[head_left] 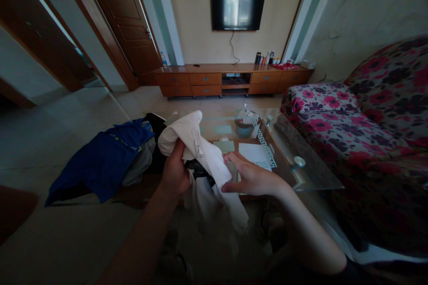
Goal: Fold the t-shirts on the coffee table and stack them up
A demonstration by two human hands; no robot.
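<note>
A white garment (214, 160) with a small printed label hangs bunched in front of me, over the near edge of the glass table. My left hand (175, 171) is closed around its left part, the fingers partly hidden by the cloth. At the garment's right edge is my right hand (250, 176), its thumb and fingers spread apart and close to the fabric; whether the fingertips touch it is hard to tell. Something black and shiny (200, 170) shows beneath the white folds, its kind unclear. Left of it, a blue garment (103, 156) lies heaped with grey cloth (142, 164).
The glass coffee table (314, 176) has a projecting right corner. A small basket (245, 129) and a white sheet (254, 153) are seen at it. A floral sofa (334, 120) stands to the right. Beyond are a wooden TV cabinet (205, 79) and a wall-mounted television (238, 7).
</note>
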